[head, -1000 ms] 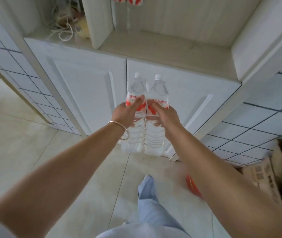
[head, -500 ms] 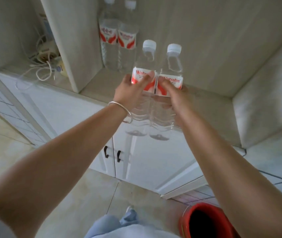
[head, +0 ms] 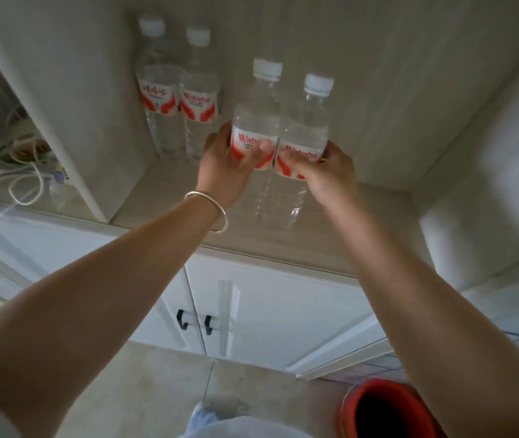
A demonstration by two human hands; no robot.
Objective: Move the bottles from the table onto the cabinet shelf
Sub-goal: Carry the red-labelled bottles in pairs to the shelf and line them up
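Note:
Two clear water bottles with white caps and red-and-white labels are held side by side over the cabinet shelf [head: 169, 197]. My left hand [head: 226, 162] grips the left bottle [head: 256, 112] at its label. My right hand [head: 324, 172] grips the right bottle [head: 307, 121] the same way. Their bases are at or just above the shelf surface; I cannot tell whether they touch it. Two more bottles of the same kind [head: 160, 90] [head: 199, 96] stand upright at the shelf's back left corner.
A vertical divider panel [head: 71, 121] bounds the shelf on the left; beyond it lie a power strip and white cables [head: 24, 172]. Below are white cabinet doors with black handles [head: 195, 324]. A red bucket [head: 387, 409] stands on the floor at lower right.
Both hands have carried the two bottles up from in front of the cabinet doors and forward over the shelf, close to the two standing bottles.

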